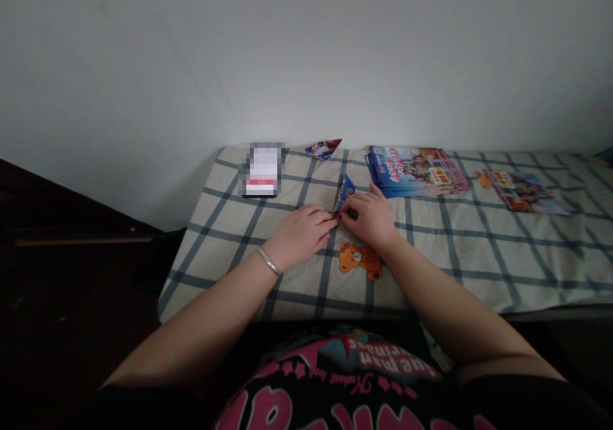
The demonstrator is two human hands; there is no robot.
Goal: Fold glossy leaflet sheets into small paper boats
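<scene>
A small folded piece of colourful printed paper [345, 195] stands up from the checked cloth [431, 251] between my hands. My left hand [301, 233], a silver bangle on its wrist, has its fingers curled and pinches the paper's lower left corner. My right hand [371, 218] is closed on the paper's lower right side, fingers pressed together. A printed orange bear [360, 259] on the cloth lies just below my hands.
A phone [262, 169] lies at the back left of the cloth. Another folded paper shape [324, 148] sits by the wall. A stack of colourful sheets [412, 171] and one loose sheet [524, 190] lie to the right. The floor to the left is dark.
</scene>
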